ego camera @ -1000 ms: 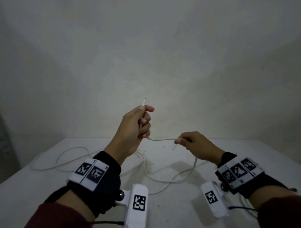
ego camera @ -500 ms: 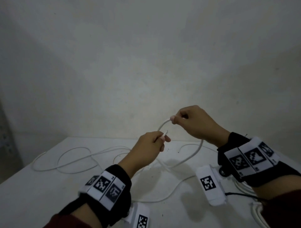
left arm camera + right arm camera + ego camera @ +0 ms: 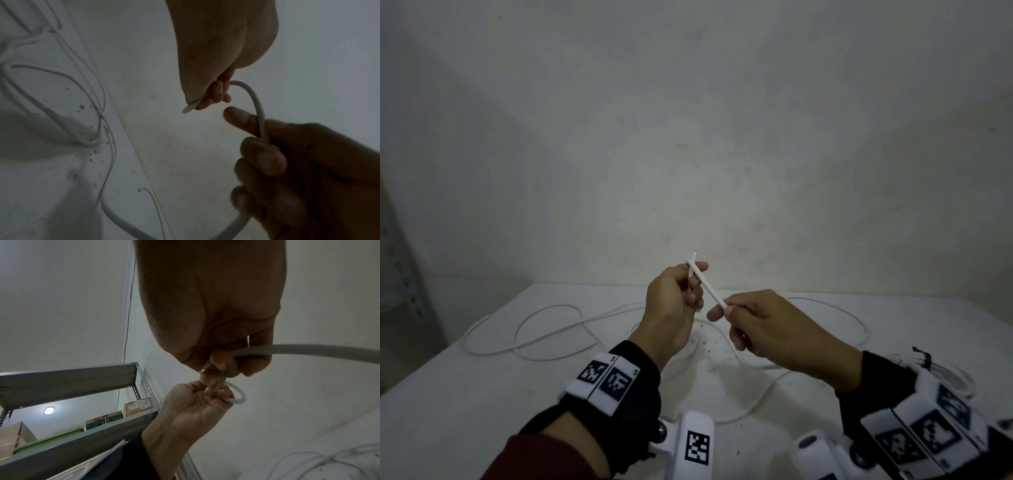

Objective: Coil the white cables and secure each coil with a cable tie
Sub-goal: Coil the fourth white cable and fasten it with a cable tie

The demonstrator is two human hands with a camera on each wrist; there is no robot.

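Note:
A white cable (image 3: 709, 288) runs taut between my two hands above the white table (image 3: 465, 404). My left hand (image 3: 693, 287) grips the cable near its end, and the tip (image 3: 693, 255) sticks up past the thumb. In the right wrist view a small loop (image 3: 239, 395) curls round the left hand's fingers (image 3: 207, 391). My right hand (image 3: 722, 310) pinches the cable just to the right of the left hand. In the left wrist view the cable arc (image 3: 255, 100) joins both hands. The remaining cable (image 3: 534, 337) lies in loose loops on the table.
Another white cable bundle (image 3: 955, 377) lies at the table's right edge behind my right wrist. A grey wall stands close behind the table. A metal shelf (image 3: 68, 381) with boxes is at the left. Small dark specks (image 3: 705, 346) dot the tabletop.
My right hand rose over the left with the cable, then came down to its right. The left hand dipped and rose again, now with a small loop round its fingers.

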